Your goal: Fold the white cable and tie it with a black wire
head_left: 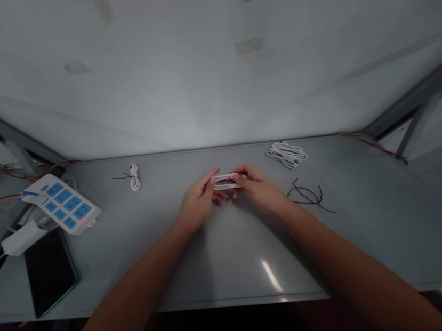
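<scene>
Over a grey desk [232, 260], the person's left hand [198, 203] and right hand [260, 188] together grasp a folded white cable [226, 181], fingers pinching either end.

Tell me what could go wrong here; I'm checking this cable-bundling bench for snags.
The folded white cable is pinched only at its ends by the left hand and right hand, so its loops may spring apart. The loose black ties lie beside the right wrist and could be swept away. The loose white cable pile nearby might tangle with it.
</scene>
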Available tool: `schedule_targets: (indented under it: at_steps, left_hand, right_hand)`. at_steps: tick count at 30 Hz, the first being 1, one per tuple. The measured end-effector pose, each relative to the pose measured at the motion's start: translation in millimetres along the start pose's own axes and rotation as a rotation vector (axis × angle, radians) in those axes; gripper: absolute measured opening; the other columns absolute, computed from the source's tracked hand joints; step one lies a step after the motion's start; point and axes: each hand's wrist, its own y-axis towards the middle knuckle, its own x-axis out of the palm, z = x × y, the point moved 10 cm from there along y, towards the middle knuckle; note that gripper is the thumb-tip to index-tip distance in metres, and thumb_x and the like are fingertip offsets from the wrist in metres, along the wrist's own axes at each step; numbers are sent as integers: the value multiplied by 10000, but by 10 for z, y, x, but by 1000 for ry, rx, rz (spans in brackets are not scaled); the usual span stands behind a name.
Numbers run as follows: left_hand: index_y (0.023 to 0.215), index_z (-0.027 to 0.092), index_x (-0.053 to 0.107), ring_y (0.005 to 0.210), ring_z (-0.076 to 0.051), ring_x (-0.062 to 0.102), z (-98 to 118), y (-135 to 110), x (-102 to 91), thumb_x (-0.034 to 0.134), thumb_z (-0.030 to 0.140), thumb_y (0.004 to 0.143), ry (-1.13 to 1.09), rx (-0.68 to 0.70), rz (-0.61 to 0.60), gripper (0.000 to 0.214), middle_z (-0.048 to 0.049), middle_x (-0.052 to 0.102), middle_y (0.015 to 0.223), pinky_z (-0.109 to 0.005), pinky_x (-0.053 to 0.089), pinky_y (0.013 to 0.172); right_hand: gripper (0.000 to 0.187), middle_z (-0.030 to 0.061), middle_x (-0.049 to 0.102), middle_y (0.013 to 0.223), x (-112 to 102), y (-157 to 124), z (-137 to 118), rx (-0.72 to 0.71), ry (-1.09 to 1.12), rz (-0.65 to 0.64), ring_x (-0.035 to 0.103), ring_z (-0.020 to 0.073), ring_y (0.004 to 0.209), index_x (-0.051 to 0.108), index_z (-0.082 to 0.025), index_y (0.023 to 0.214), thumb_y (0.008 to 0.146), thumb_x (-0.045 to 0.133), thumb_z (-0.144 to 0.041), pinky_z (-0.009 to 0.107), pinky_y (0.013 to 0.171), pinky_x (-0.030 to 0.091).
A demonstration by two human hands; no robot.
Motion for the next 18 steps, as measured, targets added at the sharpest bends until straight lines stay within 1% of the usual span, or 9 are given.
schedule_targets:
  at_steps: [2,4,7,8,9,11,13,15,18]
  left_hand:
    - [1434,163,608,720,-168,721,-6,-1,-9,592,431,1004,7,-11,-21,507,-68,783,912,-304,569,731]
    - [1348,178,677,711,-157,725,-12,-11,-44,627,393,986,24,-24,-21,424,-71,798,965,-313,574,781]
    - [1239,179,725,713,-159,743,-55,-19,-148,634,358,982,49,-65,31,326,-79,804,1009,-321,577,810]
    - [1220,177,727,721,-164,751,-72,-18,-185,638,352,980,54,-78,51,309,-81,804,1015,-322,577,814]
    - [1206,176,727,732,-169,759,-86,-16,-217,644,348,978,56,-88,67,298,-82,804,1022,-324,578,819]
    - [1188,171,722,745,-180,769,-102,-10,-263,653,351,974,47,-100,84,289,-86,804,1029,-332,582,823]
    - [1193,166,713,754,-187,772,-106,-8,-283,647,353,979,40,-109,84,292,-91,805,1036,-342,586,833]
    - [1207,162,707,760,-188,773,-106,-13,-285,633,353,988,43,-118,74,300,-94,806,1048,-349,588,849]
    - [1216,161,708,761,-185,774,-110,-27,-268,628,358,990,61,-131,49,311,-99,802,1089,-348,588,855]
  right_hand:
    - [293,11,694,867,-59,-16,-59,14,-135,16,643,177,725,576,-248,968,891,642,-524,346,717,516]
    - [208,32,706,883,-266,-42,-219,11,-419,74,651,190,764,621,-236,967,908,607,-435,345,742,515]
    - [94,65,727,887,-886,-125,-612,-7,-997,280,657,222,810,684,-219,867,860,637,-300,336,736,482]
    - [85,71,725,846,-1145,-166,-685,52,-1138,342,654,226,781,694,-209,837,851,631,-265,336,713,466]
    - [88,79,725,826,-1375,-201,-711,122,-1235,352,651,227,756,704,-196,823,847,634,-244,337,695,456]
    - [67,72,732,803,-1733,-268,-661,257,-1346,271,659,230,737,718,-199,769,804,661,-196,332,670,445]
    - [39,54,732,766,-1969,-346,-563,363,-1397,180,666,238,731,726,-218,731,749,713,-186,327,645,440]
    - [42,39,726,726,-2074,-416,-428,448,-1384,85,668,240,714,726,-229,701,699,759,-203,321,617,440]
    - [51,25,715,663,-2050,-454,-238,495,-1335,-41,655,222,654,734,-228,648,655,783,-241,312,585,437]
